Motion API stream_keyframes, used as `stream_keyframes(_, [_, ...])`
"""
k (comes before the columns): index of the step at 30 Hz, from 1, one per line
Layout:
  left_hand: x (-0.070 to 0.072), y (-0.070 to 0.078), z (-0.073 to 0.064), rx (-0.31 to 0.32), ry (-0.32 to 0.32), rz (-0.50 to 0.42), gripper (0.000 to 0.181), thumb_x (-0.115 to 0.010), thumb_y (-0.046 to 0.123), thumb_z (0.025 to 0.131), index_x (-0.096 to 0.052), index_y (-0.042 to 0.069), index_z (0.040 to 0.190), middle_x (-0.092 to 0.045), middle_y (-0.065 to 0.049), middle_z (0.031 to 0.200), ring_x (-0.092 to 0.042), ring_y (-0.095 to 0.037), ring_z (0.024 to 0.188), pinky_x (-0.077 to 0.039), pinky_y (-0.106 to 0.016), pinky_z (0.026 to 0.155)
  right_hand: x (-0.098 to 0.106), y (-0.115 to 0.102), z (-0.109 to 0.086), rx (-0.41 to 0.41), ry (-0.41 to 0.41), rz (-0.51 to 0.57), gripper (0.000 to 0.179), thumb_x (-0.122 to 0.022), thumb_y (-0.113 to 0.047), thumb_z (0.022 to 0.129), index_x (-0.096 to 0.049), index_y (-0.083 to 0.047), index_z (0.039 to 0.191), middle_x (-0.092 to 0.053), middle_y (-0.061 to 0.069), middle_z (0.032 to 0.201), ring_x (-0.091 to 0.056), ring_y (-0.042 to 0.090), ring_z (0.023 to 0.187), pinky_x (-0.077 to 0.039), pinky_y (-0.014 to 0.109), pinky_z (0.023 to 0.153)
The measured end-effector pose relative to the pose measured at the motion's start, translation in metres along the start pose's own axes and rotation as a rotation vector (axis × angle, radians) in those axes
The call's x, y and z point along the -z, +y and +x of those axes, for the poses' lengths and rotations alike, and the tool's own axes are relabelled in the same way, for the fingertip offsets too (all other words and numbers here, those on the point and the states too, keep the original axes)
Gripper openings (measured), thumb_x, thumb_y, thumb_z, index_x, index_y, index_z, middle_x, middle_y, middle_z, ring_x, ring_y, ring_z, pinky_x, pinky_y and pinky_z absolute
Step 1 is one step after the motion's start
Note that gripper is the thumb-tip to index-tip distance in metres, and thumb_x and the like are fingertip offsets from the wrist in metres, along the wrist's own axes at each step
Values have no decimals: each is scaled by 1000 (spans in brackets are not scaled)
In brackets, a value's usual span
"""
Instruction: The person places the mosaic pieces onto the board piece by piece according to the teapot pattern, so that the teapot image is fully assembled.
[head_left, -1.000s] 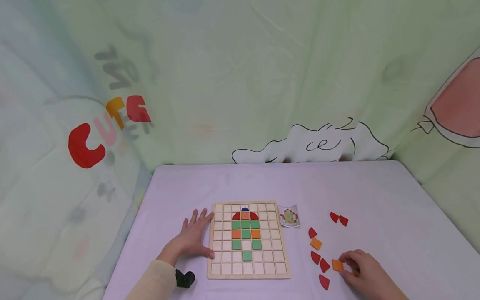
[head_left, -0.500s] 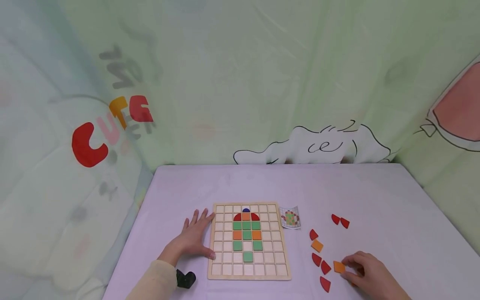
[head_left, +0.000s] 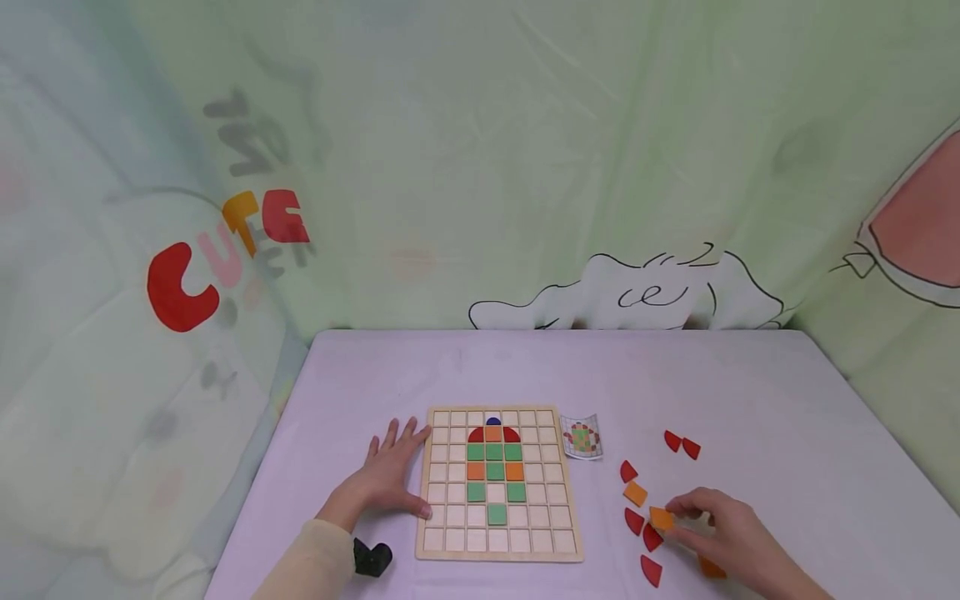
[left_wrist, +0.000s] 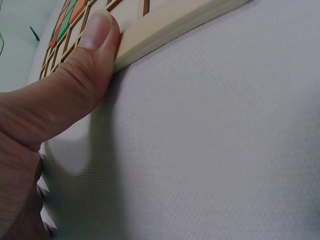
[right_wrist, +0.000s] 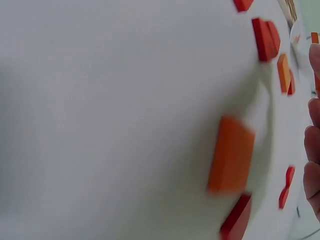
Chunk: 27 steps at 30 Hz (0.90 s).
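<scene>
A wooden grid board (head_left: 550,542) lies on the table, bearing green, orange, red and blue pieces. My left hand (head_left: 381,485) is spread along its left side, with index fingertip and thumb at the frame; in the left wrist view the thumb (left_wrist: 97,37) rests on the rim. My right hand (head_left: 723,529) pinches an orange square tile (head_left: 662,519) between thumb and fingers, above a partly covered red quarter-circle piece (head_left: 652,538). Another orange tile (head_left: 711,568), partly hidden under the right hand, appears blurred in the right wrist view as an orange block (right_wrist: 232,155).
Several red quarter-circle pieces (head_left: 651,571) and an orange square (head_left: 635,493) lie right of the board. A small printed pattern card (head_left: 581,437) is beside the board's upper right corner. A dark object (head_left: 372,559) sits near my left forearm.
My right hand has picked up the orange square tile and moved it slightly left and away from me, over a red piece. My left hand stays at the board.
</scene>
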<state>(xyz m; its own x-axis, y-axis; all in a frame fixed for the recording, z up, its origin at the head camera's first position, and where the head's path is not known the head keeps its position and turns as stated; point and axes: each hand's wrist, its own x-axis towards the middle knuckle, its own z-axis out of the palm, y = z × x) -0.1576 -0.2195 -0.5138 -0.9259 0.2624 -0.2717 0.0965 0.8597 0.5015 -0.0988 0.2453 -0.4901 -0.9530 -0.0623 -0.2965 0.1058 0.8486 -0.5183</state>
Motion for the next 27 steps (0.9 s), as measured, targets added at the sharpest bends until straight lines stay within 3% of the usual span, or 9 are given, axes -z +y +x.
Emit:
stream_keyframes(6, [0, 0, 0, -2, 1, 2, 125, -98, 42, 60, -31, 14, 161, -17, -16, 172, -2, -43, 160, -3, -68, 126, -12, -36, 7, 70, -9, 41, 27, -88, -19, 78, -77, -12, 102, -68, -4, 95, -59, 13, 91, -57, 41, 86])
stream_keyframes(11, [1, 1, 0, -3, -1, 4, 126, -98, 42, 59, -31, 13, 161, -17, -16, 172, -2, -43, 160, -3, -68, 126, -25, -59, 12, 183, -29, 61, 23, -88, -16, 78, -78, -14, 99, -69, -6, 93, -60, 11, 88, -61, 31, 81])
stream_keyframes(16, [1, 1, 1, -2, -6, 9, 126, -98, 43, 59, -30, 14, 161, -17, -16, 172, -2, -43, 160, -3, -68, 126, -37, -76, 19, 306, -61, 70, 22, -88, -22, 79, -78, -16, 99, -69, -10, 92, -61, 9, 87, -57, 23, 77])
stream_keyframes(22, [0, -1, 2, 7, -9, 8, 127, -98, 44, 60, -29, 14, 162, -16, -15, 172, -1, -43, 160, -2, -67, 126, -54, -98, 27, 406, -74, 4, 24, -89, -28, 78, -79, -15, 96, -69, -11, 90, -55, 7, 85, -55, 22, 76])
stream_keyframes(27, [-1, -1, 2, 5, -9, 5, 127, -98, 44, 60, -29, 14, 162, -15, -16, 172, 0, -44, 159, -2, -67, 126, -68, -115, 29, 412, -73, -77, 25, -89, -28, 78, -80, -15, 96, -70, -9, 92, -54, 9, 86, -57, 25, 78])
